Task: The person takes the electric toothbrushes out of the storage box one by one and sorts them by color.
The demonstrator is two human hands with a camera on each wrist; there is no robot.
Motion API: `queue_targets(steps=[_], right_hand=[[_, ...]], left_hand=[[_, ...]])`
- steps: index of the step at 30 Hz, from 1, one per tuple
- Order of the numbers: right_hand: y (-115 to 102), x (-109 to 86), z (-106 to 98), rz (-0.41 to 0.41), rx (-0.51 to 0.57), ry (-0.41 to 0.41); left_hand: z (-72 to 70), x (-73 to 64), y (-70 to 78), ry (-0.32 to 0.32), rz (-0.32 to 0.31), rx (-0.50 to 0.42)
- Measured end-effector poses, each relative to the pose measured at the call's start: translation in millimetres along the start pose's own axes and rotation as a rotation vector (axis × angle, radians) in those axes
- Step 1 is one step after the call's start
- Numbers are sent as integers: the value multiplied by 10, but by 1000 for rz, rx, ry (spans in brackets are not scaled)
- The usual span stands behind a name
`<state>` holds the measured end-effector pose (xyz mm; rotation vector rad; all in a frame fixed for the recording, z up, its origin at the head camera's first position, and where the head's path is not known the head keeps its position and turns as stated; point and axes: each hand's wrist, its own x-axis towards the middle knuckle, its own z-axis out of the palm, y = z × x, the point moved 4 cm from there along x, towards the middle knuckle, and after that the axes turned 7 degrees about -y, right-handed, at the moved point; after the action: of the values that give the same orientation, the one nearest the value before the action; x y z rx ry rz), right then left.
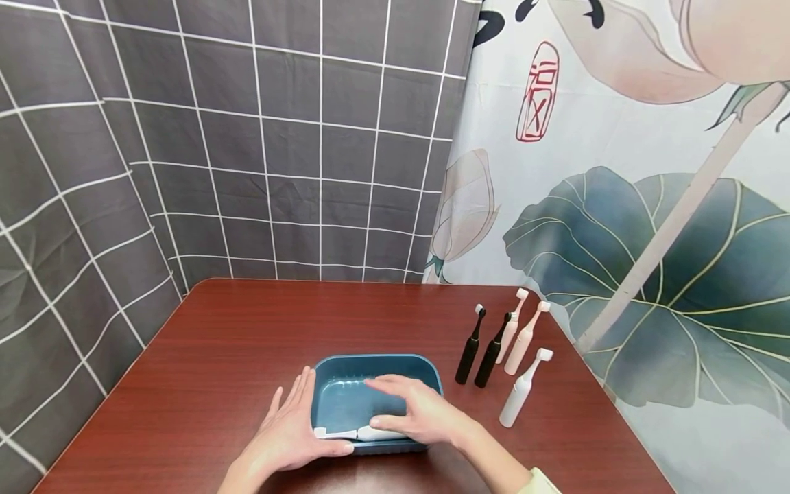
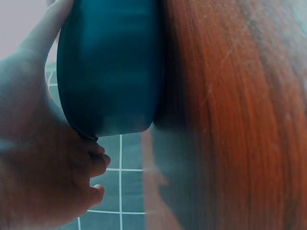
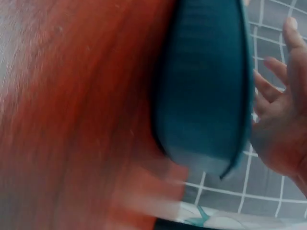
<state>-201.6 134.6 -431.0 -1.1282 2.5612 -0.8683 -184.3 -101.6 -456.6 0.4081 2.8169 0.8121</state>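
Observation:
A blue plastic basin (image 1: 379, 358) stands near the front of the table. Inside it, along the front wall, lies a white electric toothbrush (image 1: 338, 433), partly hidden by my right hand. My left hand (image 1: 286, 429) rests at the basin's left front corner, its fingers straight along the left rim and its thumb across the front. Over the basin's right side is my right hand (image 1: 422, 410), fingers apart from the thumb and nothing gripped. From the side, the right wrist view has that hand (image 3: 283, 115) beside the basin's rim, fingers spread.
Right of the basin stand two black electric toothbrushes (image 1: 468, 358), two pale pink ones (image 1: 520, 350) and a white one (image 1: 516, 399), all upright. The reddish-brown table (image 1: 247, 343) meets a grey checked cloth (image 1: 290, 171) and a lotus-patterned cloth (image 1: 487, 240) behind.

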Motion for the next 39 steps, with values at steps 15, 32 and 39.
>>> queue_targets(steps=[15,32,39], right_hand=[[44,213,211,32,-170,-111],[22,330,297,114,-296,-132],[43,329,332,150,-297,-154]], left_hand=[[-18,-17,1,-3,10,11],[-23,-33,8,4,16,0],[-24,-41,25,20,31,0]])
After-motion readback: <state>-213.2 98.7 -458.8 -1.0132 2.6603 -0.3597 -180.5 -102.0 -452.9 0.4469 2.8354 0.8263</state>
